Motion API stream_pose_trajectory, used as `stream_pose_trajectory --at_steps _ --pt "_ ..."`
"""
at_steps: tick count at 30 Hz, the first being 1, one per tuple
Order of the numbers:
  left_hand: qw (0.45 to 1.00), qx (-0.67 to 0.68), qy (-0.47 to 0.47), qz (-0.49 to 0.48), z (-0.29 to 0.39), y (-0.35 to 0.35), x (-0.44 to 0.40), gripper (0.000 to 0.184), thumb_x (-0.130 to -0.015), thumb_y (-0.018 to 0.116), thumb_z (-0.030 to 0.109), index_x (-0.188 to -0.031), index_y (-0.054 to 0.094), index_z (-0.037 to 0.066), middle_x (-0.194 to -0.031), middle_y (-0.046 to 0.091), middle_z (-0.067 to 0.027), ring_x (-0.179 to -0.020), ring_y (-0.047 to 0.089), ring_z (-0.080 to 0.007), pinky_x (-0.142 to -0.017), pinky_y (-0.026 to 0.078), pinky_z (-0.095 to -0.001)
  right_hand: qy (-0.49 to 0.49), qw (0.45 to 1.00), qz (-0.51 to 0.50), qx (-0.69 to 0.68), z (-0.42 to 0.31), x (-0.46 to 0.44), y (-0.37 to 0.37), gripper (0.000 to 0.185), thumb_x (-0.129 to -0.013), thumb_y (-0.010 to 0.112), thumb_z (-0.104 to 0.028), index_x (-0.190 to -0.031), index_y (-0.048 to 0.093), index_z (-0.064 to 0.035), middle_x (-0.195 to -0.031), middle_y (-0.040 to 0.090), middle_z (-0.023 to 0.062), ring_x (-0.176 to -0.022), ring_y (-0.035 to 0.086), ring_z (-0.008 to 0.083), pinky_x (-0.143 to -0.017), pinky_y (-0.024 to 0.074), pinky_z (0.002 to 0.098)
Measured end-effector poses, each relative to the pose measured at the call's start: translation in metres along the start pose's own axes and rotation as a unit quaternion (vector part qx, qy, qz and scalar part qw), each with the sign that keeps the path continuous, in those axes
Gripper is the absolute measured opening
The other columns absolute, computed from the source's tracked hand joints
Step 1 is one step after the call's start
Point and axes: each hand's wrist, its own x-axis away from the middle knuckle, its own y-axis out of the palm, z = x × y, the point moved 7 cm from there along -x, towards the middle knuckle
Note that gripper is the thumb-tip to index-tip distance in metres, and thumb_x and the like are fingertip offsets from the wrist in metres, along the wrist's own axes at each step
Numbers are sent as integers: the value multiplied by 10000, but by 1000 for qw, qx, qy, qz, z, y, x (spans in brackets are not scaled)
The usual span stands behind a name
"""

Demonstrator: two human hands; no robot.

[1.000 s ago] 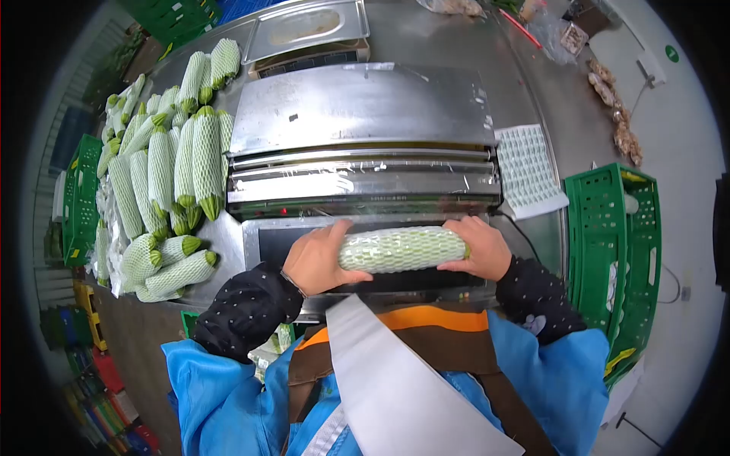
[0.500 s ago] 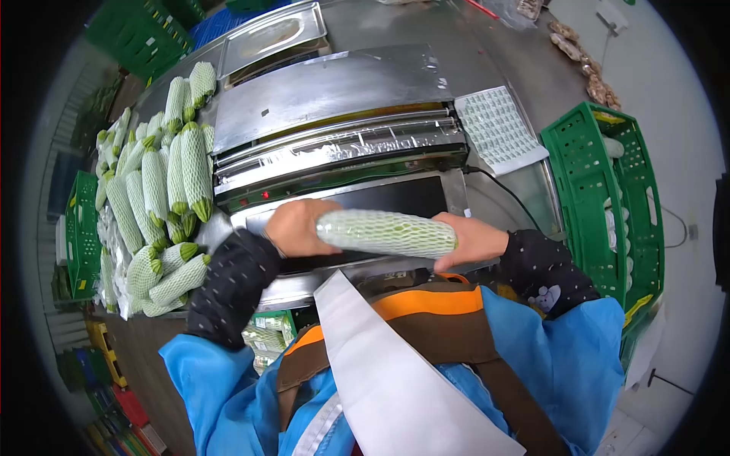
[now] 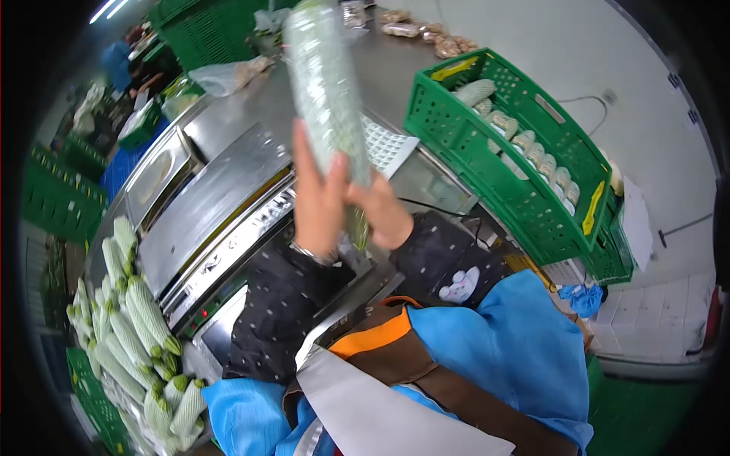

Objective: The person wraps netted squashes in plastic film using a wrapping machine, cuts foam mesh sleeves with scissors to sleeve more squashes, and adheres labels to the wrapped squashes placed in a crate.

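Observation:
A zucchini (image 3: 325, 83) in a white foam net and shiny clear film stands nearly upright in front of me, its top reaching the upper edge of the view. My left hand (image 3: 319, 197) holds its lower part from the left, fingers stretched along it. Around the lower end from the right, my right hand (image 3: 384, 213) grips the same zucchini. Behind the hands is a film-wrapping machine (image 3: 220, 205) with a steel cover and a lit red light. A sheet of printed labels (image 3: 391, 148) lies partly hidden behind the zucchini.
Several netted zucchini (image 3: 129, 334) are piled at the left. At the right, a green crate (image 3: 487, 171) holds several wrapped ones. Bags of brown produce (image 3: 449, 45) lie at the back, near a clear plastic bag (image 3: 224, 76). People work far off at the upper left.
My view has turned right, toward the green crate. The zucchini went from lying level between my hands to nearly upright and raised. My hands have come close together at its lower end.

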Motion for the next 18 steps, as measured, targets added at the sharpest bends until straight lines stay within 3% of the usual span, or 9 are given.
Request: stream_pose_trajectory --at_steps 2,4,6,8,11,13,15,16,18 --pt "990 -4 -3 -141 3 41 19 707 -906 583 166 -1468 198 -22 -1495 289 -192 -1378 300 -281 -1120 239 -349 -62 995 76 30 -45 -19 -42 387 -834 669 -146 -1162 531 5 -1040 614 81 -926 601 161 -809 489 303" --pt "940 -164 60 -294 37 52 38 652 -838 659 103 -1414 363 32 -1410 425 -208 -1338 385 -312 -1078 327 -354 -88 987 129 31 -93 -40 -98 290 -844 666 -142 -1060 558 19 -926 633 89 -780 635 173 -692 522 300" --pt "916 -21 38 -398 39 47 61 592 -817 706 126 -1350 461 47 -1347 501 -177 -1213 508 -323 -1017 398 -380 -104 974 186 78 -147 -65 -166 326 -878 623 -149 -1088 530 82 -904 623 124 -741 630 192 -651 535 295" --pt "908 -23 -27 -417 16 16 76 424 -827 701 119 -1228 585 42 -1189 616 -155 -1097 594 -304 -953 455 -364 -119 958 226 128 -183 -87 -254 322 -897 590 -183 -1126 520 32 -950 620 107 -766 628 198 -692 530 304" --pt "955 -99 -131 -246 -10 -75 89 278 -833 666 101 -1099 653 24 -1045 674 -145 -950 652 -308 -861 510 -362 25 981 132 142 -177 -101 -412 366 -983 439 -221 -1319 458 -78 -1147 592 102 -959 616 229 -818 531 331" --pt "972 -171 -144 -68 -35 -147 106 221 -842 642 106 -1042 669 15 -1018 680 -151 -909 667 -282 -817 517 -348 91 963 215 136 -157 -107 -469 477 -957 472 -199 -1403 355 -76 -1335 495 154 -1104 567 288 -935 488 446" --pt "932 -295 -205 47 -44 -222 135 222 -841 670 98 -1047 677 17 -937 709 -111 -852 669 -169 -790 518 -301 238 917 303 109 -141 -132 -538 550 -888 580 -425 -1312 491 -85 -1249 564 154 -1109 557 319 -955 465 480" --pt "915 -304 -248 93 -59 -260 157 240 -829 683 101 -1054 676 17 -919 713 -97 -811 663 -155 -752 518 -294 210 877 422 91 -149 -142 -575 512 -884 582 -436 -1250 546 -80 -1206 591 135 -1092 561 303 -945 472 474" --pt "850 -384 -298 204 -64 -331 192 269 -807 702 132 -1059 679 40 -864 708 -87 -742 646 -153 -689 504 -290 286 887 330 151 -133 -152 -588 534 -871 595 -444 -1233 555 -54 -1191 602 110 -1047 581 287 -906 486 465"
